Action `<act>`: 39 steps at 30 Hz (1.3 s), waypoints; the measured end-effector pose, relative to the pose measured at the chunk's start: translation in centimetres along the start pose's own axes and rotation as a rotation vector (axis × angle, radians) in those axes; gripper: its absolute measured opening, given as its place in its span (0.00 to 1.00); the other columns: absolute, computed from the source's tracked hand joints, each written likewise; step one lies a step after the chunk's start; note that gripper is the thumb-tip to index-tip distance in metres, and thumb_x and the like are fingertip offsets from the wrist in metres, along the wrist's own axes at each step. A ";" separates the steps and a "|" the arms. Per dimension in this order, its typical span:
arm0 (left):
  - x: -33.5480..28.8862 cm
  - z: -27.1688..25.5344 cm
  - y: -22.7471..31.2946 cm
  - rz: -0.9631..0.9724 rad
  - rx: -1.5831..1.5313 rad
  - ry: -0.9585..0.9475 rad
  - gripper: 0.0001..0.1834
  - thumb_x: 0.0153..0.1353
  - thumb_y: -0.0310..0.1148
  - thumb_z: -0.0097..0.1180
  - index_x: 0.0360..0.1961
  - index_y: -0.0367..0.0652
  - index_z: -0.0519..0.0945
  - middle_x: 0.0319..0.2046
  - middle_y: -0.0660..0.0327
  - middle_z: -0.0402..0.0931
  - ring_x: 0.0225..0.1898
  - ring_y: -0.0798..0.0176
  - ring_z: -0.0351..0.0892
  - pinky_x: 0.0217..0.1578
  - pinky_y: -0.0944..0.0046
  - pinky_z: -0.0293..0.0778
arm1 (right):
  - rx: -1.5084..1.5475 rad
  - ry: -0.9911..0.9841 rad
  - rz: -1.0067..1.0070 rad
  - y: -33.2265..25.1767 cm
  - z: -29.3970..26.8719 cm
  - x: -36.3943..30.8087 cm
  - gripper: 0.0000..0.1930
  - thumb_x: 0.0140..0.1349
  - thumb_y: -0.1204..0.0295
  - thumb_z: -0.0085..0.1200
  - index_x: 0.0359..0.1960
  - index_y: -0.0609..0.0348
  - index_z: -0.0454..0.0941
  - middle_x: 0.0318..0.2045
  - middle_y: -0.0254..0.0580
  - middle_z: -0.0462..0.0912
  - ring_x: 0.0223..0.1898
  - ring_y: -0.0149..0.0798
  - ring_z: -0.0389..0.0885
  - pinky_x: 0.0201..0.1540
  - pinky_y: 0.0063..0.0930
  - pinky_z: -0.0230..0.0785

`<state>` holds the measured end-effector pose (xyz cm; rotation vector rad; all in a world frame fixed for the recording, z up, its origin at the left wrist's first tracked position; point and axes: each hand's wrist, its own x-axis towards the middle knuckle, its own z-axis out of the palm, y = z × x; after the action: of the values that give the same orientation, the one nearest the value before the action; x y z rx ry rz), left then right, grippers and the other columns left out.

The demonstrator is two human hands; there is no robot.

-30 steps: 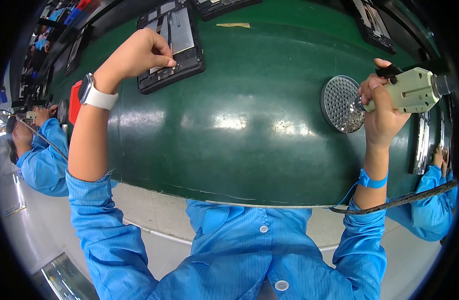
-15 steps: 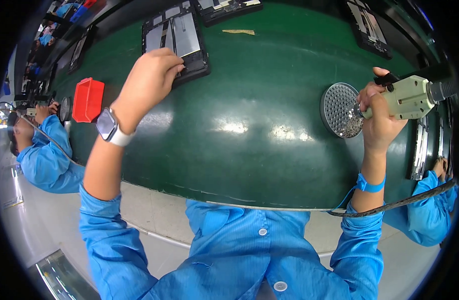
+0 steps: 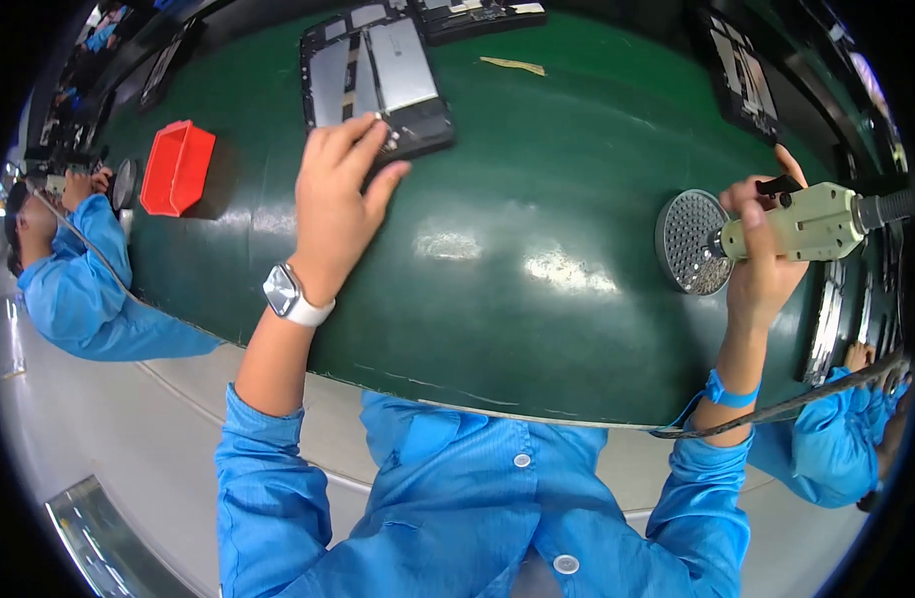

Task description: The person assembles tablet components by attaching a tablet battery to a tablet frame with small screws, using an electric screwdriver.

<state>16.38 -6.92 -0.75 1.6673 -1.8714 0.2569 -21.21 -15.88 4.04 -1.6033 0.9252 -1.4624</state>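
An opened tablet-like device (image 3: 413, 75) lies at the back left of the table, with silver panels and dark parts showing. My left hand (image 3: 340, 184) rests its fingertips on the near edge of that device, thumb held apart, gripping nothing that I can see. On the right, my right hand (image 3: 763, 269) is wrapped round a pale green electric screwdriver (image 3: 811, 227), held nearly level. The tool's dark nose points left, over a round grey tray (image 3: 689, 234) of many small holes. Small silver screws gather at the tray's near right side; the bit's very tip is hard to make out.
A red plastic bin (image 3: 176, 171) stands at the left. A yellowish strip (image 3: 513, 66) lies far back on the green table (image 3: 497, 339). More opened devices, one at the back right (image 3: 742, 75), line the edges. Co-workers in blue sit on both sides. A dark cable (image 3: 806, 401) crosses my right forearm.
My left hand has come down from a pinch to spread fingers on the device's near edge. The screwdriver's nose stays by the screw tray. The whole view has shifted slightly.
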 end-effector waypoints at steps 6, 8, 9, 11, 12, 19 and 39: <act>-5.2 -2.2 7.8 0.023 -0.153 -0.115 0.24 0.43 0.25 0.73 0.45 0.34 0.82 0.50 0.53 0.79 0.37 0.51 0.76 0.38 0.58 0.76 | -0.278 -0.019 -0.641 -3.8 0.1 -2.5 0.29 0.56 0.69 0.65 0.58 0.65 0.71 0.51 0.48 0.76 0.53 0.41 0.75 0.52 0.42 0.73; -6.8 -2.7 10.1 0.015 -0.210 -0.131 0.23 0.41 0.24 0.73 0.42 0.32 0.83 0.51 0.52 0.79 0.36 0.54 0.75 0.36 0.61 0.75 | -0.356 -0.409 -0.623 -4.9 1.4 -3.5 0.20 0.51 0.72 0.68 0.46 0.62 0.80 0.42 0.42 0.77 0.42 0.40 0.77 0.42 0.38 0.74; -7.6 -2.9 10.6 -0.007 -0.220 -0.134 0.23 0.41 0.24 0.73 0.42 0.32 0.83 0.51 0.52 0.79 0.36 0.54 0.75 0.36 0.61 0.75 | -0.438 -0.567 -0.550 -5.2 4.6 -4.3 0.15 0.48 0.74 0.70 0.39 0.61 0.83 0.37 0.39 0.77 0.36 0.40 0.77 0.36 0.36 0.73; -8.4 -2.9 10.8 -0.008 -0.226 -0.102 0.22 0.41 0.24 0.73 0.41 0.32 0.84 0.52 0.52 0.80 0.36 0.54 0.75 0.36 0.61 0.75 | -0.402 -0.685 -0.453 -2.9 9.0 -5.8 0.13 0.41 0.79 0.70 0.32 0.61 0.84 0.31 0.37 0.76 0.30 0.42 0.75 0.31 0.34 0.71; -8.8 -2.4 10.6 -0.016 -0.236 -0.091 0.22 0.41 0.24 0.73 0.41 0.32 0.84 0.52 0.52 0.80 0.37 0.55 0.75 0.37 0.61 0.75 | -0.421 -0.708 -0.455 -1.9 9.6 -6.6 0.13 0.41 0.79 0.70 0.32 0.61 0.84 0.31 0.37 0.76 0.30 0.42 0.75 0.31 0.34 0.71; -9.3 -1.3 10.3 0.023 -0.260 -0.027 0.22 0.42 0.23 0.72 0.42 0.31 0.84 0.51 0.50 0.80 0.37 0.56 0.75 0.36 0.62 0.75 | -0.474 -0.810 -0.450 -0.7 10.2 -7.7 0.16 0.39 0.80 0.70 0.35 0.61 0.86 0.30 0.38 0.75 0.30 0.41 0.73 0.31 0.33 0.67; -9.0 -1.6 10.2 0.030 -0.278 -0.005 0.10 0.55 0.23 0.62 0.39 0.28 0.82 0.45 0.48 0.80 0.36 0.59 0.76 0.33 0.62 0.75 | -0.570 -0.860 -0.482 -1.9 11.0 -7.4 0.20 0.37 0.82 0.69 0.37 0.61 0.84 0.29 0.36 0.74 0.29 0.40 0.73 0.27 0.31 0.68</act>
<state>7.37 3.31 -1.99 1.4530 -1.8422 0.0031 -10.77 -7.74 1.90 -2.6961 0.4585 -0.6146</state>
